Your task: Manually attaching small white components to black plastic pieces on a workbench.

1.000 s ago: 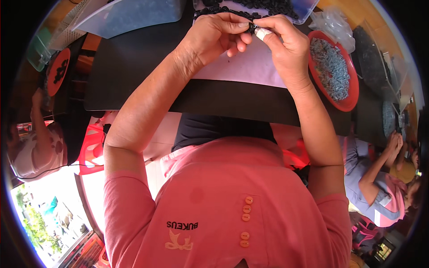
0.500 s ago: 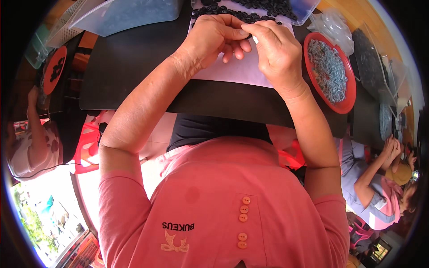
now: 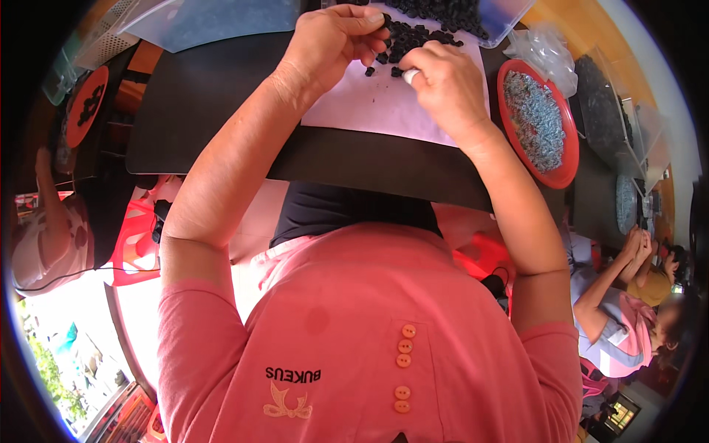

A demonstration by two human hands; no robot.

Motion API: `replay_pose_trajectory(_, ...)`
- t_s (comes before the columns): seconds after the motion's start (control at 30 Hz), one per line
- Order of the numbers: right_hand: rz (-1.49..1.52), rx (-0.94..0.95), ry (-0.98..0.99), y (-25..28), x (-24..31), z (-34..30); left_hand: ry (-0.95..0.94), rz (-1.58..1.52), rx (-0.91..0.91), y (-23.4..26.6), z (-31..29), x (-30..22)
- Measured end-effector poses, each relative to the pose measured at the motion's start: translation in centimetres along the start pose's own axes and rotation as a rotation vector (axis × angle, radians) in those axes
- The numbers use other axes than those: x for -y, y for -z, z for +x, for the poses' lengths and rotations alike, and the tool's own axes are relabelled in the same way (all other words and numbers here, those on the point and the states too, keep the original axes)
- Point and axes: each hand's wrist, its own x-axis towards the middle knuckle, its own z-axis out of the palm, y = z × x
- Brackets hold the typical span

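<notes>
Dark tabletop [image 3: 221, 81] is carrying a pale sheet [image 3: 369, 107] with loose black parts [image 3: 402, 35]; my left hand [image 3: 325, 48] is curling beside them, right hand [image 3: 443, 77] is bunching near one, can't tell if either's gripping.

the small parts [image 3: 402, 37] are showing black; the sheet [image 3: 384, 111] is looking pale lilac; the dish [image 3: 560, 176] is showing red; the worktop [image 3: 214, 81] is looking blackish
</notes>
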Motion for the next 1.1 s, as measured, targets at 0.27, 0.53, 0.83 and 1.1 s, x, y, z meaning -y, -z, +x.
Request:
replay_pose_trajectory(0.27,-0.079,0.130,-0.016,-0.7,-0.2,0.3,0.073,0.028,0.012,-0.1,-0.2,0.1)
replay_pose_trajectory(0.53,-0.197,0.011,0.071,-1.6,-0.2,0.6,0.098,0.046,-0.009,-0.3,-0.1,0.4)
replay_pose_trajectory(0.83,0.995,-0.115,-0.628,2.4,0.2,3.1,0.067,0.140,0.014,-1.2,-1.1,0.3)
replay_pose_trajectory(1.1,1.197,-0.129,-0.700,2.2,1.0,2.7,-0.034,0.194,-0.010,-2.0,-1.2,0.7)
